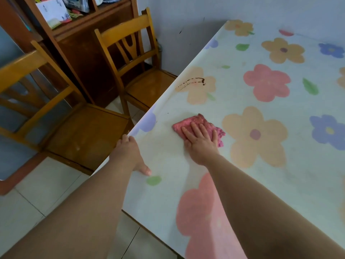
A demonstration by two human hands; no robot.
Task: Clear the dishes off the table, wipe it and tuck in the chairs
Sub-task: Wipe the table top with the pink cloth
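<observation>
On the flowered table (261, 165), close to its left edge, the right hand (200, 142) lies flat with fingers spread, palm pressing a folded pink cloth (194, 121) against the tabletop — it grips nothing, only bears down on the cloth. The cloth sits just left of a large orange flower printed on the table cover. Beyond the cloth, farther along the same edge, a dark brown smear (194, 82) marks the table in a dotted arc. The left hand (130, 153) is braced on the table's edge nearer the body, thumb flat on top and fingers curled over the rim — holding only the table. No dishes show on the visible part of the table. Two wooden chairs (78, 131) (141, 71) stand left of the table, pulled out, seats clear of its edge. Behind the farther chair stands a dark wooden cabinet (80, 53).
</observation>
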